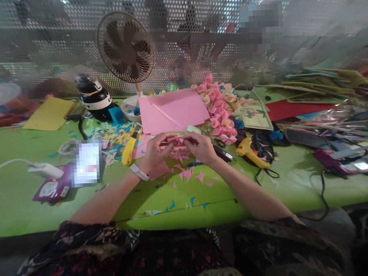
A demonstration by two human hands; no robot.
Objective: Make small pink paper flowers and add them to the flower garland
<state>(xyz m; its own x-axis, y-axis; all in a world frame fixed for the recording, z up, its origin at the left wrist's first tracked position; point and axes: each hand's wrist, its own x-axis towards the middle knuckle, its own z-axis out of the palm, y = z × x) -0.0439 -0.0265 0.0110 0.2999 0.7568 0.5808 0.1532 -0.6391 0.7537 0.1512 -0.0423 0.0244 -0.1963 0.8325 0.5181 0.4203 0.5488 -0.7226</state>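
Observation:
My left hand point(159, 149) and my right hand point(200, 147) meet over the middle of the green table. Between their fingertips is a small piece of pink paper point(179, 141), pinched from both sides; its exact shape is partly hidden by my fingers. Pink paper scraps point(187, 173) lie below and around my hands. Just beyond them rests a large pink sheet point(173, 110). A heap of pink and peach paper flowers point(221, 112) sits behind my right hand. Close to my left wrist lies a yellow-handled cutter point(129, 151).
A yellow glue gun point(251, 152) with a cord lies to the right. A fan point(127, 49) and a black bottle point(95, 99) stand at the back. Left are a lit phone point(86, 162) and a purple power strip point(53, 189). Stacked coloured sheets point(324, 85) fill the back right.

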